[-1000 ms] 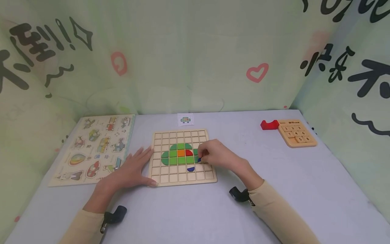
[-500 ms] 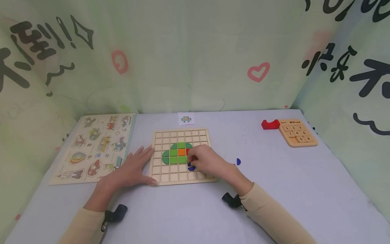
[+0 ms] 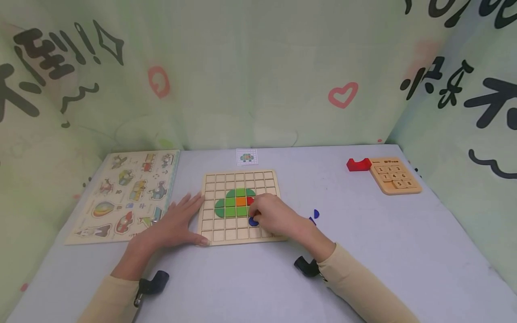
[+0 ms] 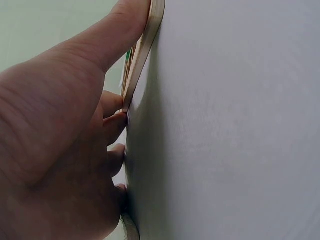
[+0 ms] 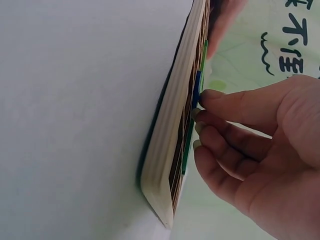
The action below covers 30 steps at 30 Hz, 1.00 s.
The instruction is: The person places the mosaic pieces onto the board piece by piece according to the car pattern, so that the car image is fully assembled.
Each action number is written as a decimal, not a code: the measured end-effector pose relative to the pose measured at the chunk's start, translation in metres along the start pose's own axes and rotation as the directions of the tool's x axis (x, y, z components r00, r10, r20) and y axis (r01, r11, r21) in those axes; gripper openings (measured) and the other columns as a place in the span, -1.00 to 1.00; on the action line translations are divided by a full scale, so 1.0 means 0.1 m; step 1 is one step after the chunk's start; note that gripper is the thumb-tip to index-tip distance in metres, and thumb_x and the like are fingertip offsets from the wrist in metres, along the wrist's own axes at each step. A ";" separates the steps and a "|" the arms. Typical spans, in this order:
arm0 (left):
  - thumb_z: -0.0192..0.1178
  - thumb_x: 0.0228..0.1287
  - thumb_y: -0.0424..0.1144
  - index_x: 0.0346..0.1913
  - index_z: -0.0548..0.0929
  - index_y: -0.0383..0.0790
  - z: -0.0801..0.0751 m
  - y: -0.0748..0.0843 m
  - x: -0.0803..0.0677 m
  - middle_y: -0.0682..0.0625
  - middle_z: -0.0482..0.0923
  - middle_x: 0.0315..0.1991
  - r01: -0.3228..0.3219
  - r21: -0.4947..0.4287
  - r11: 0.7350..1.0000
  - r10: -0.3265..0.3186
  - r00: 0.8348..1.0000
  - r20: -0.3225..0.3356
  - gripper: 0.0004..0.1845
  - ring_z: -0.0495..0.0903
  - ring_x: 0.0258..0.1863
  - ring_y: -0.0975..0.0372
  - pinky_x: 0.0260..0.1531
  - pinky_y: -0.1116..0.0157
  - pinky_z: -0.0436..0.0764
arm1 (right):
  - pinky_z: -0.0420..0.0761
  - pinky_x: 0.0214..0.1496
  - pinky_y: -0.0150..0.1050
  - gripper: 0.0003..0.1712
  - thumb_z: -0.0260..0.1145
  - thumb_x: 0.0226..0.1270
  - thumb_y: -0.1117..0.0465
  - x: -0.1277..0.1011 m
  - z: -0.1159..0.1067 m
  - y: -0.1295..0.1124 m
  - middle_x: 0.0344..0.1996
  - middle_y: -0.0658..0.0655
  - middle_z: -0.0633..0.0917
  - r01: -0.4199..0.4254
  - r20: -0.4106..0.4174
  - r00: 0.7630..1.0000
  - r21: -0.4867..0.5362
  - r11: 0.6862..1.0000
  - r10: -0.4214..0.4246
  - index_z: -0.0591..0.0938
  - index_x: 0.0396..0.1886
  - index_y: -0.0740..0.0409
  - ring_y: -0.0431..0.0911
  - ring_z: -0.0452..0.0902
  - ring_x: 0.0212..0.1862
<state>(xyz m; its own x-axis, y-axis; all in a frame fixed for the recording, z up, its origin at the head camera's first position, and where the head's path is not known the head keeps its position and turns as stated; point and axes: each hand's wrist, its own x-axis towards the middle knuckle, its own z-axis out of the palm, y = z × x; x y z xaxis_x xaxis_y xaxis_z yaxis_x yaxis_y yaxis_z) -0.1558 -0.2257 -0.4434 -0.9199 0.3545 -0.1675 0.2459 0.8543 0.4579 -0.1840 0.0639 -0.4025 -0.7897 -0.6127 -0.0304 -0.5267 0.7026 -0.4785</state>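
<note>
A wooden grid board (image 3: 224, 235) bears green tiles (image 3: 230, 202), an orange square (image 3: 240, 201) and a red piece (image 3: 250, 201), arranged as a rounded shape. Over the board's right part, my right hand (image 3: 278, 215) pinches a blue half-circle piece (image 3: 253, 219) with thumb and fingertips, down at the grid. Together with another blue half it looks like a disc just under the green tiles. My left hand (image 3: 173, 226) is spread along the board's left edge, thumb at the near corner. In the right wrist view, fingertips (image 5: 204, 97) meet the thin blue piece (image 5: 196, 87) on the board.
Two loose blue pieces (image 3: 316, 214) lie on the table right of the board. A small pattern card (image 3: 247, 157) sits behind it. At left is a large picture puzzle (image 3: 133, 197); at far right, a wooden number board (image 3: 396, 177) beside a red block (image 3: 358, 165).
My right hand has moved left and slightly nearer, bringing its blue piece against the blue half on the board. Loose blue pieces have come into sight behind it. My left hand stays put.
</note>
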 end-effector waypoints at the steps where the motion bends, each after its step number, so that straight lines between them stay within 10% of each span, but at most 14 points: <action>1: 0.41 -0.23 0.46 0.60 -0.01 -0.17 0.00 0.00 0.00 -0.08 -0.10 0.63 -0.003 -0.001 1.000 0.003 1.000 -0.001 0.39 -0.21 0.61 -0.16 0.51 -0.31 -0.19 | 0.65 0.00 -0.26 -0.78 0.28 0.27 0.46 0.00 0.00 0.00 -0.30 0.00 0.76 0.001 0.001 1.000 -0.003 1.000 -0.001 0.80 -0.28 0.16 -0.18 0.57 -0.18; 30: 0.41 -0.24 0.47 0.60 -0.01 -0.16 0.00 -0.01 0.00 -0.08 -0.09 0.63 -0.006 0.000 1.000 0.006 1.000 -0.002 0.40 -0.20 0.61 -0.16 0.51 -0.31 -0.17 | 0.67 -0.19 -0.26 -0.85 0.33 0.25 0.39 -0.42 -0.64 0.63 -0.33 0.04 0.73 -0.193 0.106 0.975 -0.043 0.980 0.197 0.77 -0.25 0.15 -0.11 0.55 -0.27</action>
<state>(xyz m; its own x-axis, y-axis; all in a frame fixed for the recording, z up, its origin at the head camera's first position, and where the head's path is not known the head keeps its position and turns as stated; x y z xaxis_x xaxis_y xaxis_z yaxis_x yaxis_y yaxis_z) -0.1562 -0.2262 -0.4443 -0.9191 0.3588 -0.1631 0.2513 0.8522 0.4589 -0.2041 0.1568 -0.3755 -0.8400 -0.4975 -0.2166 -0.3774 0.8226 -0.4253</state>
